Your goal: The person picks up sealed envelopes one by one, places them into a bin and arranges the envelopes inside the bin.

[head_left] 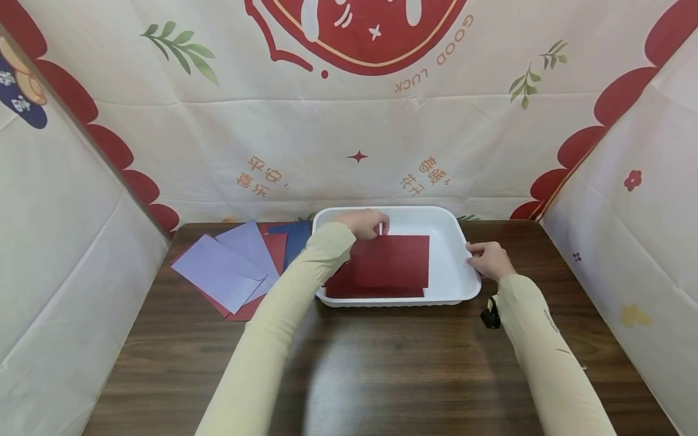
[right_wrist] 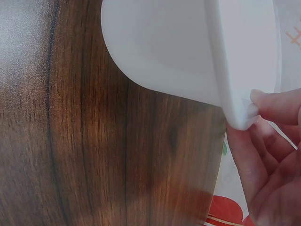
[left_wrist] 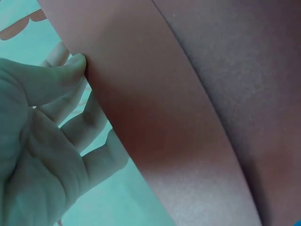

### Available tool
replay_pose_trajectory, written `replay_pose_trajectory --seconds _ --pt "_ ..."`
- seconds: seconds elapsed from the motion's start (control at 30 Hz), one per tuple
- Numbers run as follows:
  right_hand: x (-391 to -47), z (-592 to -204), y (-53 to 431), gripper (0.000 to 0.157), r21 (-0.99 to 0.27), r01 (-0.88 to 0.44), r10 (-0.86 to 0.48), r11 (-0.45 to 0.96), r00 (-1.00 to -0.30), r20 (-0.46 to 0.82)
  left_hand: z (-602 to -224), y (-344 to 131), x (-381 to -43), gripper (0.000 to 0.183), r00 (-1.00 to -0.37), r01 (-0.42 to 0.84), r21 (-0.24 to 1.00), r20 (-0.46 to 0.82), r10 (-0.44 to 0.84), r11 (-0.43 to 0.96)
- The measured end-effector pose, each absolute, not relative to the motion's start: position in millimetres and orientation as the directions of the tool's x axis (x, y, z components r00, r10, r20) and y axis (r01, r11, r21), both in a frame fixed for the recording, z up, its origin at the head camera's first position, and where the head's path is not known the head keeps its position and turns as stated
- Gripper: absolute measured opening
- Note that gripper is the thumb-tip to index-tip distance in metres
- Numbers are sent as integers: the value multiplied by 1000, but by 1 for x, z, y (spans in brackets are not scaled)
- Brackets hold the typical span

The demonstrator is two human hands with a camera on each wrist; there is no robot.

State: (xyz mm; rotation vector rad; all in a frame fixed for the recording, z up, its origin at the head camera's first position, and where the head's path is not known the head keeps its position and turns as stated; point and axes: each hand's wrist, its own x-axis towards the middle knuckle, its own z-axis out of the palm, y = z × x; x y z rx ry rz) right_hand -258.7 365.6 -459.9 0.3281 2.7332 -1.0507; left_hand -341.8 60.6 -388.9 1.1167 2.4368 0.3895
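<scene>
My left hand [head_left: 368,223] reaches over the white plastic tray [head_left: 449,242] and pinches the far edge of a dark red envelope [head_left: 389,260]. In the left wrist view, the thumb [left_wrist: 70,68] lies over that envelope's edge, with the other fingers behind it. A second red envelope [head_left: 376,292] shows below it at the tray's near side. At the tray's right end, my right hand [head_left: 491,260] grips the rim between thumb and fingers. The right wrist view shows this hold on the tray's rim [right_wrist: 230,84] up close.
Left of the tray, lavender envelopes [head_left: 218,272] overlap red ones [head_left: 277,248] and a navy blue one [head_left: 297,236] on the brown wooden table [head_left: 392,363]. A printed cloth [head_left: 305,133] stands behind the tray, with cloth walls on both sides.
</scene>
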Motion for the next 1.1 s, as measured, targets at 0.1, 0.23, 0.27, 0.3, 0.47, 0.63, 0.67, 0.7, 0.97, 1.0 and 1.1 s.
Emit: replay_pose_trajectory --seconds 0.1,0.23,0.27,0.3,0.47,0.63,0.67,0.7,0.97,1.0,1.1 --pt "-258 -459 366 47 -628 275 137 728 -956 -260 -392 63 -341 30 -585 645 409 -279 761 646" --pt "-258 -458 365 47 -626 273 138 730 -957 -257 -399 65 -341 35 -592 627 410 -303 747 663" --pt "-258 -458 365 47 -627 274 138 729 -956 -258 -401 65 -341 36 -595 620 412 -308 742 668" --pt "-258 -458 365 47 -628 275 138 728 -956 -259 -403 65 -341 36 -599 616 412 -309 739 671" --pt "-259 -459 365 47 -628 278 138 727 -955 -263 -413 65 -339 35 -605 601 411 -326 726 685" --pt "-259 -460 366 47 -623 273 140 733 -957 -255 -421 69 -336 38 -594 589 406 -367 716 698" --pt "-259 -460 366 47 -621 274 142 734 -957 -254 -422 69 -335 38 -592 591 400 -375 713 701" --pt "-259 -460 366 47 -622 273 142 734 -957 -253 -424 70 -335 38 -591 591 394 -382 711 704" --pt "-260 -462 367 47 -626 277 145 729 -956 -254 -433 75 -334 38 -600 573 384 -404 690 724" --pt "-259 -461 367 47 -628 277 145 727 -956 -254 -433 75 -334 38 -603 570 384 -404 688 726" --pt "-258 -460 367 47 -630 286 148 722 -953 -263 -433 76 -333 38 -606 574 382 -396 690 724"
